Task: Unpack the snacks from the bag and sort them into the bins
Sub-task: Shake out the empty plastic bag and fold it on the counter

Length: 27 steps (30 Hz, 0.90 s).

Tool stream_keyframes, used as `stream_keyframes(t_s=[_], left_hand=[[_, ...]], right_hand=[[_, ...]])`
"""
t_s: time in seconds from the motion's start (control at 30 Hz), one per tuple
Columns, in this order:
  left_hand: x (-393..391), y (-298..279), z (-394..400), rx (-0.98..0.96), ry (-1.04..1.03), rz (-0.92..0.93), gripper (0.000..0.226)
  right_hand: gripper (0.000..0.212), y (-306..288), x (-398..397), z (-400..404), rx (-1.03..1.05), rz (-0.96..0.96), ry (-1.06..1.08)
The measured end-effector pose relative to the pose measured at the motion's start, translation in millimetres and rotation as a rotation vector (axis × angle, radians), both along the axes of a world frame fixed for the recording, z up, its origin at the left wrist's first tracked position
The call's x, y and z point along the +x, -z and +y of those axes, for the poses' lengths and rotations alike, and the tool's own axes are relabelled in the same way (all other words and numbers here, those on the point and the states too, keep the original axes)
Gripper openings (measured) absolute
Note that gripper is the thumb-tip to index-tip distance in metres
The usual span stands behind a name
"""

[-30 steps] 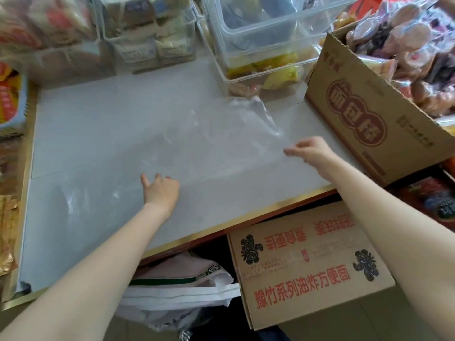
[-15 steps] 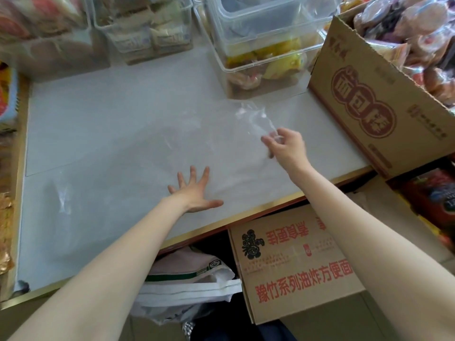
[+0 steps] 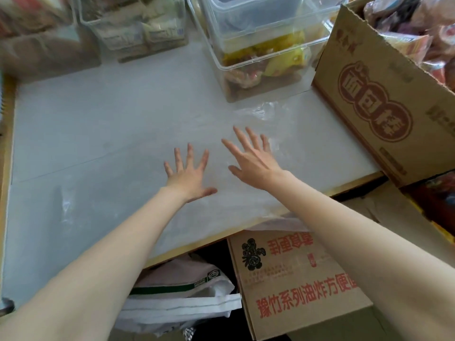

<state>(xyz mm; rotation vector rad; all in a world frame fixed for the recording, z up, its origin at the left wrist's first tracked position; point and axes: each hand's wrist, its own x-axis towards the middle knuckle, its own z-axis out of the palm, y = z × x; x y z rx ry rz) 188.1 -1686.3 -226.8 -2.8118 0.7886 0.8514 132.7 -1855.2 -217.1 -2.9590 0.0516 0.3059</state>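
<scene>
Far left of both hands, at the back of the pale tabletop (image 3: 73, 124), stands a blurred clear bin (image 3: 49, 40) of dark packets, and beside it a second clear bin (image 3: 138, 28) holding beige wrapped snacks. A flat transparent plastic bag (image 3: 152, 193) lies spread over the tabletop, reaching from well left of the hands to past them on the right, its near edge hanging just over the front lip.

The left hand (image 3: 188, 174) lies palm down on the bag, fingers straight and fanned, thumb out to the right; its grip is apart and holds nothing. Just beside it, the right hand (image 3: 253, 159) also rests flat on the plastic with fingers straight and spread, pointing away and slightly left, its grip likewise apart with nothing in it. The two hands are near each other but not touching.

Beyond the right hand, the bag's crumpled far end (image 3: 266, 112) touches a clear bin (image 3: 258, 60) with yellow and red snack packs, a smaller clear tub nested on top. Right of the right hand sits an open cardboard box (image 3: 376, 102) full of wrapped snacks (image 3: 418, 30). Below the tabletop's front edge, under the forearms, are a white sack (image 3: 187, 294) and another printed cardboard box (image 3: 295, 286).
</scene>
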Motion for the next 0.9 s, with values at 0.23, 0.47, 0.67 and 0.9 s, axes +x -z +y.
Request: stream_keyframes(t_s=[0.23,0.47,0.67,0.9], left_hand=[[29,35,-6,0.166,-0.027,0.205,0.134],[32,37,-24,0.098,-0.071,0.231,0.125],[53,32,-17,-0.128,0.019,-0.334,0.08],[82,50,-10,0.092,-0.162,0.177,0.097]], right_hand=[[0.067,66,34,-64,-0.055,0.372,0.127],[0.028,40,65,-83,-0.204,-0.188,0.093],[0.062,58,85,-21,-0.102,0.001,-0.131],[0.058,77,74,-128,-0.125,0.225,0.082]])
